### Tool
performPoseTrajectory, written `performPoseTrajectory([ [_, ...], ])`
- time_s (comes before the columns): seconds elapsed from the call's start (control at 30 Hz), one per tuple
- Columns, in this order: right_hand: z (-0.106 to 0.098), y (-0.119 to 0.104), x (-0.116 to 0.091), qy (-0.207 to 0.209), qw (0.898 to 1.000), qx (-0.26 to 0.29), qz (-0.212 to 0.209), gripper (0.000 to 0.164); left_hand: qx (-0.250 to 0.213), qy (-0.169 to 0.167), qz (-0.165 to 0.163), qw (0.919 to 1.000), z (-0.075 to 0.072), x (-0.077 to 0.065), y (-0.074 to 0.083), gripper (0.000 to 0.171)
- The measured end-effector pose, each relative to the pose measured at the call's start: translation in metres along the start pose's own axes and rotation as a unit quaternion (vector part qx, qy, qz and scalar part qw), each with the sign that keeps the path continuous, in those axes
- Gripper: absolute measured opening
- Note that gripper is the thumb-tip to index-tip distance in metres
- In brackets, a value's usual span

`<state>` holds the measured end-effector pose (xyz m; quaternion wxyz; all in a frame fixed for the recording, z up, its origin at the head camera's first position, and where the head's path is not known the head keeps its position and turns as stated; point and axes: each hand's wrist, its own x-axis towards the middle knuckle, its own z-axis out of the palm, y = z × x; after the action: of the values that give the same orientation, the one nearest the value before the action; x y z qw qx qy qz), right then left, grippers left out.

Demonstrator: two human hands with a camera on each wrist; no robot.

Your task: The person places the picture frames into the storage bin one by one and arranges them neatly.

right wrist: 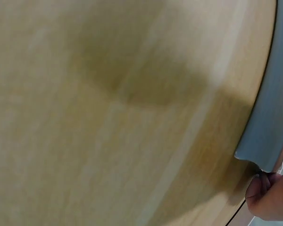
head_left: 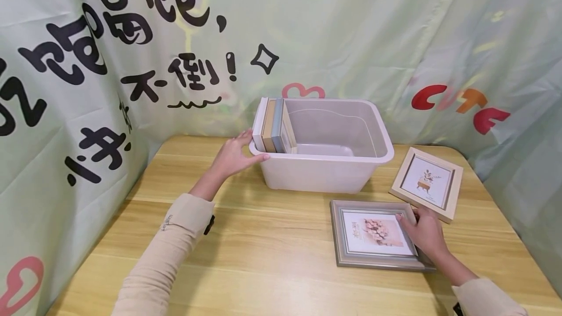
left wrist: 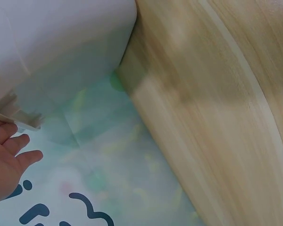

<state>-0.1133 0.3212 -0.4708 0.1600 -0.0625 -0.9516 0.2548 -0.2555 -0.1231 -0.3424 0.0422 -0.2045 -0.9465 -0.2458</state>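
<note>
My right hand (head_left: 425,233) pinches the right edge of a silvery-brown picture frame (head_left: 375,260), thumb on its front. A print of pink flowers shows inside it. In the right wrist view, the fingers (right wrist: 269,195) hold a corner of this picture frame (right wrist: 269,108). My left hand (head_left: 232,155) rests at the near left corner of a pale grey plastic bin (head_left: 320,174), thumb stretched along the front rim. The left wrist view shows the same hand (left wrist: 9,150) with loosely extended fingers beside the rim. Several frames (head_left: 274,126) stand upright against the bin's left wall.
A light wooden picture frame (head_left: 428,182) with a potted-plant print lies face up at the right, partly behind the right hand. Everything stands on a wood-grain table (head_left: 263,257). A pale green printed curtain (head_left: 333,28) hangs behind and at both sides.
</note>
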Motion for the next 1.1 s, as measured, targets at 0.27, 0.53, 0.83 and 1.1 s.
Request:
performPoseTrajectory([
  [0.27, -0.001, -0.001, -0.001, -0.014, 1.0, -0.007, 0.001, 0.032, -0.015, 0.003, -0.005, 0.9999, 0.0, 0.001, 0.0, 0.084],
  [0.53, -0.012, -0.009, 0.006, -0.077, 0.992, -0.092, 0.037, 0.033, -0.018, 0.008, 0.005, 0.9998, -0.001, 0.002, 0.002, 0.083],
  [0.83, -0.029, -0.019, 0.025, -0.148, 0.98, -0.13, 0.04, 0.034, -0.01, 0.006, 0.004, 0.9999, 0.0, 0.001, 0.0, 0.083],
  [1.1, -0.049, -0.022, 0.045, -0.264, 0.956, -0.051, 0.121, 0.041, -0.012, 0.0, -0.006, 0.9999, 0.0, 0.001, 0.0, 0.085],
])
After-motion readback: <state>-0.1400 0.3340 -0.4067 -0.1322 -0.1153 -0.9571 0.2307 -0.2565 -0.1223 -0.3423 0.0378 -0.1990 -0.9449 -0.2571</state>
